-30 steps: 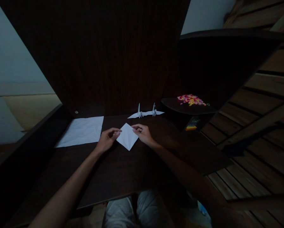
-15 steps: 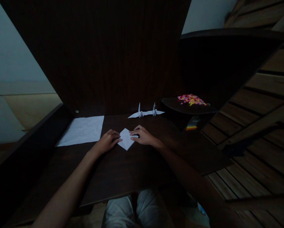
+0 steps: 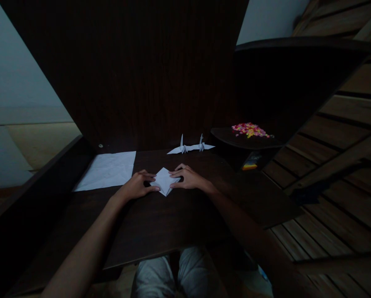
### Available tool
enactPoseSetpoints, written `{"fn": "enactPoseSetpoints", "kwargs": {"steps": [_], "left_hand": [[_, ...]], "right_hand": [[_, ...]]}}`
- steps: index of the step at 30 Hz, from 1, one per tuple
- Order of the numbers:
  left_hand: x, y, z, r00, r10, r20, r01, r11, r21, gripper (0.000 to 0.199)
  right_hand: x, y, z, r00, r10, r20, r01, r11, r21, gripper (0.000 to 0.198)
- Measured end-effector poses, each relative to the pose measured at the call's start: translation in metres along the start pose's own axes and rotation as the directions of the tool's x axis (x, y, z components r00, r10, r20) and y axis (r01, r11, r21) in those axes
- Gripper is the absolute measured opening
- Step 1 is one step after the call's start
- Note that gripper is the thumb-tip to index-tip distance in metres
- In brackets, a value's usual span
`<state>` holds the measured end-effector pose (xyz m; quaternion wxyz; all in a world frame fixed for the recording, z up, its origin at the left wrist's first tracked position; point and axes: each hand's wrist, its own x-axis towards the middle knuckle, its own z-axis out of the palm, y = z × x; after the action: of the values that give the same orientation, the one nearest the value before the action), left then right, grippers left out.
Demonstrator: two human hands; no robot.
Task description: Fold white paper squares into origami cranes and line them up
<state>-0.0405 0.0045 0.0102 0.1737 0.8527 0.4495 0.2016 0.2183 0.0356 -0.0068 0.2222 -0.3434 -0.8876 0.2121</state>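
Near the middle of the frame, a little below its centre, the white folded paper (image 3: 164,181) lies as a small diamond on the dark bench (image 3: 148,223), one point toward the top of the frame and another toward the bottom. It should be very light, thin enough to bend easily yet stiffer along its layered creases, and prone to tear or crumple if forced; the side corners and edges look like the best holds. It sits between the two grips, touched by both: the left grip (image 3: 139,184) brackets its left corner, the right grip (image 3: 187,178) its right. In each, thumb and fingers stand partly apart with tips at the paper; whether they pinch or merely press cannot be told. Farther out lie joined paper cranes (image 3: 190,148) above and a creased white sheet (image 3: 111,169) at centre left.
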Motion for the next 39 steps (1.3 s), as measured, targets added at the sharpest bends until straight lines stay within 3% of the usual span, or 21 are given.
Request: {"fn": "enactPoseSetpoints", "kwargs": {"steps": [5,12,19,34,39], "left_hand": [[-0.0017,0.0074,-0.0046,1.000,-0.013,0.011,0.013,1.000,-0.004,0.041],[-0.0020,0.0081,-0.0042,0.999,0.009,0.041,-0.012,0.998,0.062,0.039],[-0.0018,0.0054,-0.0032,1.000,0.008,0.030,-0.009,0.999,0.033,0.045],[-0.0014,0.0077,-0.0036,1.000,0.002,0.001,-0.002,1.000,-0.017,0.041],[-0.0026,0.0084,-0.0031,0.999,-0.032,-0.026,0.031,0.999,-0.029,0.055]], "right_hand": [[0.0009,0.0027,0.0020,0.999,-0.039,-0.007,0.039,0.999,0.000,0.027],[0.0002,0.0031,0.0005,0.997,-0.076,0.029,0.077,0.997,-0.014,0.028],[0.0006,-0.0005,0.0007,0.994,-0.107,-0.021,0.108,0.994,0.030,0.015],[-0.0007,-0.0029,0.0016,0.998,-0.052,-0.027,0.050,0.996,-0.072,0.022],[0.0005,-0.0020,0.0044,0.998,-0.043,-0.054,0.038,0.996,-0.085,0.026]]}}
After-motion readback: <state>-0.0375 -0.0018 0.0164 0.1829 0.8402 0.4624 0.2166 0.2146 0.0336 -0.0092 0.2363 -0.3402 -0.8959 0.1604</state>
